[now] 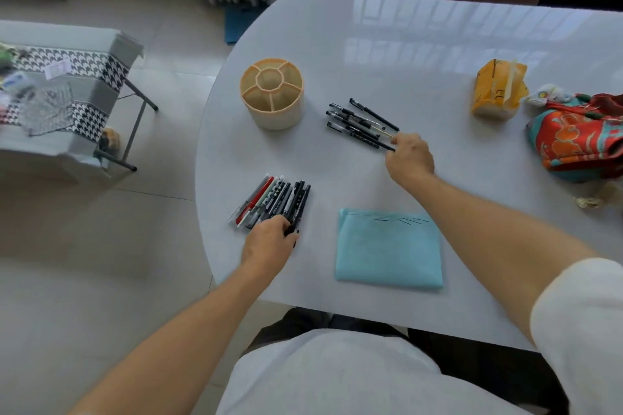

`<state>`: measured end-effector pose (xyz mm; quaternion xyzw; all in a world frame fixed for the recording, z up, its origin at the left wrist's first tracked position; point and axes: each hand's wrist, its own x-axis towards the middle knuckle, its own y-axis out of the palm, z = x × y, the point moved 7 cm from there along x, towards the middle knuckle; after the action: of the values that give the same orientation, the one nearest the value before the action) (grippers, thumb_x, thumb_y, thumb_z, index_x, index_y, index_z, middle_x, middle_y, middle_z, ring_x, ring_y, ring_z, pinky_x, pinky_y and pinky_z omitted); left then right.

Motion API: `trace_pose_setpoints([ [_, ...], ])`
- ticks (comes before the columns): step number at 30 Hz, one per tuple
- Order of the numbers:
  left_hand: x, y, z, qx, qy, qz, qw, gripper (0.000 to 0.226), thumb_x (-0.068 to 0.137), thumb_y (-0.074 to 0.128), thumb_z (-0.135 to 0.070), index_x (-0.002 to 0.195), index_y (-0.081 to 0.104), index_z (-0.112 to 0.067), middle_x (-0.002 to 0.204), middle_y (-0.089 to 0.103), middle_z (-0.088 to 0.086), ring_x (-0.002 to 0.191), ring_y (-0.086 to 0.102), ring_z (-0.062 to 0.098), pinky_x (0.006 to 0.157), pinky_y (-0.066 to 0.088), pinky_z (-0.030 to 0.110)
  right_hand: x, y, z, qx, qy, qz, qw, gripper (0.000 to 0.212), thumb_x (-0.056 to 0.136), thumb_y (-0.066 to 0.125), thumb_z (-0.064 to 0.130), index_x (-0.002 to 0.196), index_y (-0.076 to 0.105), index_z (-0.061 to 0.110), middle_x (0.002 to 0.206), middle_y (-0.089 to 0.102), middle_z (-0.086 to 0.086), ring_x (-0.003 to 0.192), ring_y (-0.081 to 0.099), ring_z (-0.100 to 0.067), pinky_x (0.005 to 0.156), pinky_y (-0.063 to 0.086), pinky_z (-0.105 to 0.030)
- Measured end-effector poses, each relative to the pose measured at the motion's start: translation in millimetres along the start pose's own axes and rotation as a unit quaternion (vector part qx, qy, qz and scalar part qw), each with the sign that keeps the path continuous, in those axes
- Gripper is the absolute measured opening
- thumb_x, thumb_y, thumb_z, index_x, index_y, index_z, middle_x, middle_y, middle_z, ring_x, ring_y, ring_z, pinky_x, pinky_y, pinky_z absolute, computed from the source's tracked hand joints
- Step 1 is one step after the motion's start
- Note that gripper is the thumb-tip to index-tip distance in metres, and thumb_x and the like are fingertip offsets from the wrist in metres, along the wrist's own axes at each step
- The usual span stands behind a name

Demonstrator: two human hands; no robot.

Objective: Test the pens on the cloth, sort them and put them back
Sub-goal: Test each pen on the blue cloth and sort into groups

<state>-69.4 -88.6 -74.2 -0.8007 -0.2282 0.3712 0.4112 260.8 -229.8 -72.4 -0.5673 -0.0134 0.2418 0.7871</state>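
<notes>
Head view shows me a white table point(421, 54) with two piles of pens on it. One pile, the black pens point(359, 123), lies in the middle of the table, just beside the round pen holder point(273, 94). The other pile, the mixed pens point(273, 202), has red, white and black ones and lies near the left edge of the table.

My right hand point(409, 157) is at the near end of the black pens. Its fingers are curled and seem to pinch the tip end of one or two pens. My left hand point(269, 241) is on the near end of the mixed pens, with fingers bent around the ends of the black ones there.

The blue cloth point(389, 249) lies folded flat near the front edge of the table, between my two arms. It has several short dark lines along its far edge. I think those are the test marks, so the testing looks done or close to done.

The pens sit in two neat groups, so the sorting looks mostly done too. The pen holder stands upright and I can see no pens in any of its little rooms. So the last part is left: putting the pens back in. I think both hands are gathering the piles for that, but I cannot be sure.

At the right edge of the table sit a yellow pack point(497, 91) and a red and teal bag point(580, 138), well apart from the pens.
</notes>
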Motion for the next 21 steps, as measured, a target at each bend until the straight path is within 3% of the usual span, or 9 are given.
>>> trace_pose_setpoints([
  [3,5.4,3.1,2.6,0.025,0.0,0.012,1.0,0.022,0.093,0.066,-0.037,0.108,0.059,-0.022,0.088,0.067,-0.006,0.08,0.061,0.016,0.066,0.049,0.029,4.3,12.5,-5.5,-0.083,-0.01,0.012,0.996,0.028,0.095,0.051,0.01,0.12,0.064,0.009,0.121,0.057,-0.017,0.114,0.055,-0.037,0.081,0.048,-0.039],
  [6,6.7,4.1,5.0,0.059,-0.003,0.014,0.998,0.022,0.092,0.065,-0.041,0.105,0.055,-0.026,0.088,0.066,-0.008,0.078,0.061,0.015,0.061,0.047,0.029,0.2,16.2,-12.4,-0.062,-0.019,0.008,0.998,0.021,0.094,0.053,0.016,0.107,0.068,0.009,0.113,0.062,-0.015,0.104,0.058,-0.034,0.074,0.044,-0.035],
  [10,5.0,1.1,-1.5,0.066,0.029,-0.006,0.997,0.021,0.091,0.065,-0.045,0.099,0.053,-0.029,0.076,0.06,-0.013,0.068,0.059,0.012,0.056,0.044,0.028,-23.4,10.8,-28.2,0.17,0.019,0.021,0.985,0.012,0.09,0.064,0.021,0.092,0.072,0.013,0.092,0.074,-0.007,0.085,0.066,-0.027,0.076,0.053,-0.034],
  [12,4.5,-1.7,-14.8,0.031,0.071,-0.022,0.997,0.02,0.09,0.068,-0.044,0.096,0.053,-0.031,0.07,0.057,-0.013,0.064,0.057,0.007,0.056,0.045,0.027,-48.5,4.5,-37.6,0.315,0.057,0.012,0.947,0.006,0.087,0.069,0.015,0.09,0.072,0.011,0.083,0.076,-0.007,0.078,0.072,-0.025,0.078,0.061,-0.041],
  [14,4.8,-4.7,-33.5,-0.02,0.11,-0.036,0.993,0.022,0.09,0.069,-0.042,0.104,0.056,-0.032,0.072,0.055,-0.014,0.064,0.054,0.001,0.059,0.045,0.026,-79.1,-2.7,-47.9,0.419,0.074,-0.002,0.905,0.003,0.086,0.071,0.01,0.089,0.072,0.012,0.077,0.076,-0.007,0.071,0.072,-0.023,0.074,0.063,-0.038],
  [18,4.2,-3.8,-84.6,-0.086,0.194,0.024,0.977,0.051,0.096,0.059,-0.044,0.143,0.038,-0.045,0.105,0.057,-0.02,0.075,0.055,0.0,0.072,0.05,0.025,-140.8,-8.2,-64.4,0.511,0.08,0.023,0.855,0.012,0.085,0.072,0.002,0.084,0.075,0.014,0.071,0.074,-0.007,0.064,0.067,-0.018,0.065,0.059,-0.026],
  [20,0.2,5.0,-107.5,-0.072,0.236,0.077,0.966,0.056,0.097,0.055,-0.046,0.148,0.032,-0.049,0.118,0.057,-0.019,0.078,0.055,0.0,0.079,0.05,0.024,-166.0,-7.2,-69.8,0.539,0.081,0.044,0.837,0.018,0.087,0.07,-0.003,0.081,0.076,0.013,0.07,0.072,-0.009,0.063,0.065,-0.018,0.063,0.057,-0.026],
  [21,-2.3,11.1,-116.6,-0.058,0.252,0.101,0.961,0.051,0.098,0.055,-0.044,0.146,0.038,-0.046,0.118,0.059,-0.018,0.078,0.055,0.0,0.082,0.051,0.027,-176.2,-6.6,-73.1,0.554,0.085,0.05,0.826,0.019,0.087,0.069,-0.004,0.081,0.076,0.013,0.07,0.072,-0.01,0.063,0.064,-0.019,0.063,0.056,-0.026],
])
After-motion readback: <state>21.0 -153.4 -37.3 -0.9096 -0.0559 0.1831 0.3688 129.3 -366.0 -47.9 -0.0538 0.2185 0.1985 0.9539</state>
